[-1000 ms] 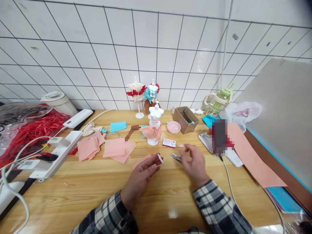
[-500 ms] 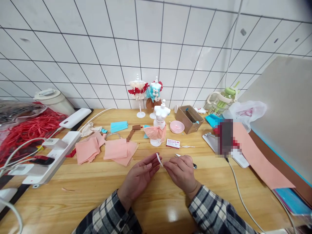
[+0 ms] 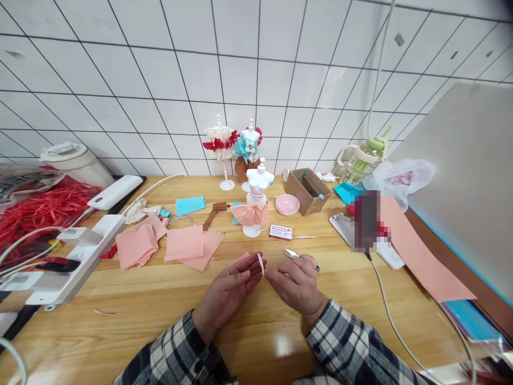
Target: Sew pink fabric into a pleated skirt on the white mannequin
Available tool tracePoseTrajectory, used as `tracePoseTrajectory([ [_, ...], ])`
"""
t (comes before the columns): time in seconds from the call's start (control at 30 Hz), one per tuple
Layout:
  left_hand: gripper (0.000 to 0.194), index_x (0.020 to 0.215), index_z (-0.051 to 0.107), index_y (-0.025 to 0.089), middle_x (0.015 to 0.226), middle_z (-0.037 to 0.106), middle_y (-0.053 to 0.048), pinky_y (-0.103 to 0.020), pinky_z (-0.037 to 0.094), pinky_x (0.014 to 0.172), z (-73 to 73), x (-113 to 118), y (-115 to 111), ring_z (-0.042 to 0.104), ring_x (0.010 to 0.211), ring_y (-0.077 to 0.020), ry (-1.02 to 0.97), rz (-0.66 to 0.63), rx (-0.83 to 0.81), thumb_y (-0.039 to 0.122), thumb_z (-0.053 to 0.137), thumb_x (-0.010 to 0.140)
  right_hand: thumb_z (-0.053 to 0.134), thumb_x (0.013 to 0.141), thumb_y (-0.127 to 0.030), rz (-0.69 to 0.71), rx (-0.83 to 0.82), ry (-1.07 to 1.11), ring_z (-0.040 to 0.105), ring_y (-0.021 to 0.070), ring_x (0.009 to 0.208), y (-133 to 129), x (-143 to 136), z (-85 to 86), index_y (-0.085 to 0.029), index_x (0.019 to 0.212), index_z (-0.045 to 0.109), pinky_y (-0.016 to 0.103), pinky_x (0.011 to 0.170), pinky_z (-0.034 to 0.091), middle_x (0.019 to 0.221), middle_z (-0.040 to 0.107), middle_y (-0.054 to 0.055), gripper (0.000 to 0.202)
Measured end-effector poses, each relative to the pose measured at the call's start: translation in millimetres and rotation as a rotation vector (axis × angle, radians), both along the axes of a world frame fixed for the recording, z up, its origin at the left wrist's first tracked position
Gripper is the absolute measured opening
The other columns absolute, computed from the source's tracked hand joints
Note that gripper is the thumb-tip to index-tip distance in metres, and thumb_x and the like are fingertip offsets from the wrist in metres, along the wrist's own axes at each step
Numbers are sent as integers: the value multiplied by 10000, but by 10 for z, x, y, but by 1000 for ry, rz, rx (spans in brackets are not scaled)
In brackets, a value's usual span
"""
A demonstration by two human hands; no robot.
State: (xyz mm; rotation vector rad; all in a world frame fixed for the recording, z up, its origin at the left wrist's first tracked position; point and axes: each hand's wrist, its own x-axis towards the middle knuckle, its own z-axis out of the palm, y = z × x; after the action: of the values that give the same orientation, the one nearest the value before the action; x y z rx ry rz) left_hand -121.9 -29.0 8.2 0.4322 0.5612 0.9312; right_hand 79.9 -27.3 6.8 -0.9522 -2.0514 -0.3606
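Observation:
A thin white strip [image 3: 261,263] stands nearly upright between my hands. My right hand [image 3: 298,286] is closed, with its thumb and forefinger pinching the strip's lower end. My left hand [image 3: 230,294] is half turned up, fingers stretched out, and the strip lies against its fingertips. Small snips [image 3: 291,254] lie on the table, partly hidden behind my right hand. Beyond my hands is a small white dress form [image 3: 259,182] wearing a pink paper skirt [image 3: 253,215]. A scrap of pink paper [image 3: 242,256] shows just past my left fingers.
Pink paper sheets [image 3: 185,243] and a blue paper piece [image 3: 190,205] lie left. A pink bowl [image 3: 287,205], a cardboard box [image 3: 310,187] and a small labelled box [image 3: 280,232] are ahead. Two dressed forms [image 3: 221,140] stand behind. A power strip [image 3: 76,267] is left.
My view has shifted slightly, so the table things appear a little further left and higher. The strip is more upright, and more of the snips shows beside my right hand.

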Motion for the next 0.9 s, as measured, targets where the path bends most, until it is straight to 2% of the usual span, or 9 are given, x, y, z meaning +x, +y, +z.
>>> tracePoseTrajectory([
  [0.13, 486, 1157, 713, 198, 1181, 709, -82, -325, 432, 1002, -3, 14, -5, 613, 1131, -204, 110, 0, 48, 83, 679, 687, 669, 792, -199, 80, -65, 41, 502, 158, 697, 6, -29, 48, -252, 836, 615, 359, 763, 349, 719, 639, -19, 88],
  [0.27, 505, 1114, 735, 231, 1030, 749, -55, -287, 508, 830, -36, 12, -11, 659, 919, -166, 470, -19, 212, 40, 588, 670, 585, 786, -122, 102, -280, 387, 479, 151, 671, 21, -29, 40, -216, 768, 510, 310, 669, 371, 662, 531, -16, 121],
  [0.37, 505, 1234, 664, 229, 1048, 733, -68, -300, 535, 765, -55, 27, -43, 658, 884, -171, 718, -32, 424, 94, 515, 771, 568, 801, -120, 48, -350, 542, 448, 148, 642, 26, -10, -15, -214, 732, 476, 297, 640, 361, 625, 452, -32, 149],
  [0.47, 553, 1418, 477, 255, 1122, 710, -66, -339, 523, 866, -64, 50, -88, 650, 968, -174, 910, -58, 740, 149, 468, 875, 560, 829, -143, 10, -372, 660, 451, 153, 655, 32, 4, -82, -213, 736, 485, 298, 643, 370, 648, 460, -26, 139],
  [0.57, 596, 1498, 317, 261, 1029, 735, -38, -316, 517, 839, -64, 51, -108, 658, 884, -151, 1025, -118, 969, 169, 446, 924, 533, 865, -197, -51, -408, 847, 467, 149, 654, 68, 24, -129, -210, 780, 499, 285, 622, 386, 696, 474, -18, 92],
  [0.67, 426, 1349, 534, 228, 841, 735, -20, -266, 501, 699, -27, 30, -100, 636, 717, -138, 1074, -107, 1080, 182, 453, 934, 512, 885, -250, -132, -463, 1011, 456, 134, 616, 147, 80, -159, -210, 809, 489, 260, 573, 379, 700, 467, -29, 89],
  [0.73, 215, 982, 715, 203, 688, 694, -12, -247, 472, 633, 27, 24, -101, 607, 633, -134, 1028, -87, 1172, 246, 515, 920, 525, 878, -258, -183, -479, 994, 448, 133, 611, 198, 127, -176, -208, 806, 497, 259, 570, 379, 692, 468, -32, 92],
  [0.8, 236, 754, 686, 188, 632, 662, -21, -254, 475, 649, 89, 37, -117, 607, 639, -143, 987, -62, 1237, 283, 538, 911, 553, 860, -236, -227, -448, 851, 453, 139, 618, 222, 153, -182, -203, 797, 523, 274, 595, 386, 679, 479, -29, 77],
  [0.9, 179, 883, 652, 168, 864, 706, -83, -310, 500, 793, 142, 79, -155, 643, 848, -186, 1097, -39, 1197, 231, 488, 918, 582, 830, -183, -229, -351, 560, 468, 155, 635, 184, 105, -149, -203, 764, 547, 308, 643, 377, 644, 497, -21, 78],
])
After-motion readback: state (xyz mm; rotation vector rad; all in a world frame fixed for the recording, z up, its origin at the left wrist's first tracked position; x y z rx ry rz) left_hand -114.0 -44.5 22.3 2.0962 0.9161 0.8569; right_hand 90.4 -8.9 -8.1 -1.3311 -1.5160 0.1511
